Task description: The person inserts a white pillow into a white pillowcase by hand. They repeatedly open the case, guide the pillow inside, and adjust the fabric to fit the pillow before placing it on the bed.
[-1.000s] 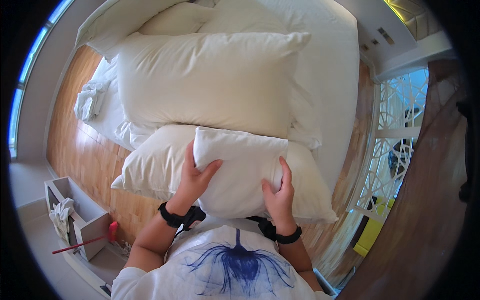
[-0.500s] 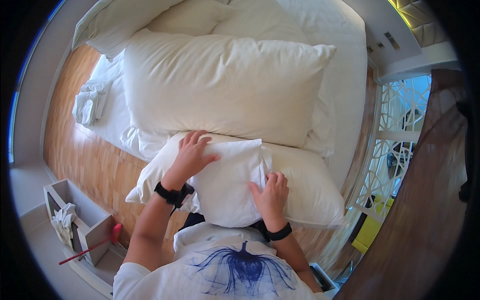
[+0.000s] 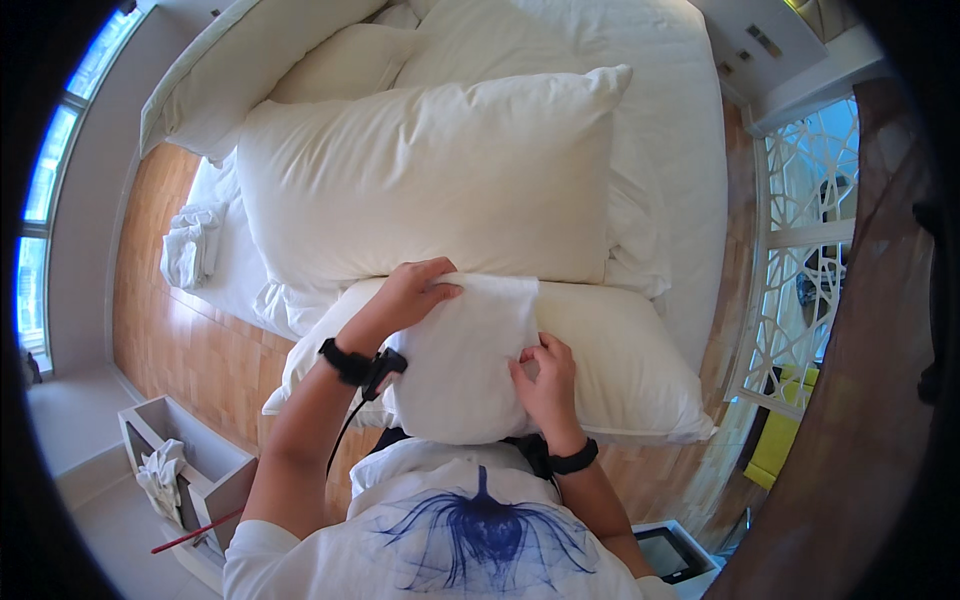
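A folded white cloth (image 3: pixel 465 365) lies in front of me over the near cream pillow (image 3: pixel 625 350), its lower end hanging toward my lap. At the cloth's far left corner, my left hand (image 3: pixel 410 292) is closed on the edge, thumb and fingers together. Along its right edge sits my right hand (image 3: pixel 552 385), thumb and index finger pinched at the fabric and the other fingers curled. Just beyond the cloth rests a large cream pillow (image 3: pixel 430 175), plump and wrinkled.
A bed (image 3: pixel 675 170) with white bedding carries more pillows (image 3: pixel 345 62) at the far left. Folded white cloths (image 3: pixel 190 245) lie on its left corner. An open drawer (image 3: pixel 235 470) with a crumpled cloth stands lower left. A white lattice screen (image 3: pixel 800 235) rises at right.
My left hand has gone from spread fingers to a grip on the cloth's far edge. My right fingers have drawn together at its right edge, where the loose layer now lies flatter.
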`<state>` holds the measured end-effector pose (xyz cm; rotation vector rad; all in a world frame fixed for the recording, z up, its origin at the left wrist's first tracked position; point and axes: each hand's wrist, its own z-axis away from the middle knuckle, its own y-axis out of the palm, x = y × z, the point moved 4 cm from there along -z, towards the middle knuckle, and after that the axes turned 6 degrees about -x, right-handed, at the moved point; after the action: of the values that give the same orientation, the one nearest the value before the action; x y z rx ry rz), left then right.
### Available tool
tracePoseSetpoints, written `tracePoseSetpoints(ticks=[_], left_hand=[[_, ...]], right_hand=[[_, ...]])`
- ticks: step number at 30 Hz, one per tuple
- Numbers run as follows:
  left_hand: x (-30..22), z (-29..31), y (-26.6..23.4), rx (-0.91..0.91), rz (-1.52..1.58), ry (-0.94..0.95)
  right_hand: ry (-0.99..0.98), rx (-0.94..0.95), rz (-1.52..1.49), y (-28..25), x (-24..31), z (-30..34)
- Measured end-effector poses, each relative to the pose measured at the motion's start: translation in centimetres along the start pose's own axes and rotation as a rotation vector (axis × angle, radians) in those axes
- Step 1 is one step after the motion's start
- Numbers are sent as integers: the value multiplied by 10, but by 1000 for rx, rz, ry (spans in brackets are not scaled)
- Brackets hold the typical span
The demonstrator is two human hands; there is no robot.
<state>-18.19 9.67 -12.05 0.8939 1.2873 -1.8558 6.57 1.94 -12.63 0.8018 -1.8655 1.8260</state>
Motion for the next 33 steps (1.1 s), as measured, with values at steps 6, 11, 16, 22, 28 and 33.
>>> tracePoseSetpoints(ticks=[6,11,16,22,28,33], left_hand=[[30,-14,22,64,-393,-129],[40,-8,17,-46,-403,-91],[58,22,8,-280,-168,-333],[69,95,22,-417,394,-616],[49,143,74,-373,643,-679],[33,152,69,-548,564,-445]], right_hand=[[81,-124,-210,-8,-10,0],[247,10,-57,-11,-23,0],[373,64,-111,-17,-28,-8],[283,268,-78,-26,-18,1],[179,321,-165,-11,-24,2],[114,388,-112,-11,-22,4]])
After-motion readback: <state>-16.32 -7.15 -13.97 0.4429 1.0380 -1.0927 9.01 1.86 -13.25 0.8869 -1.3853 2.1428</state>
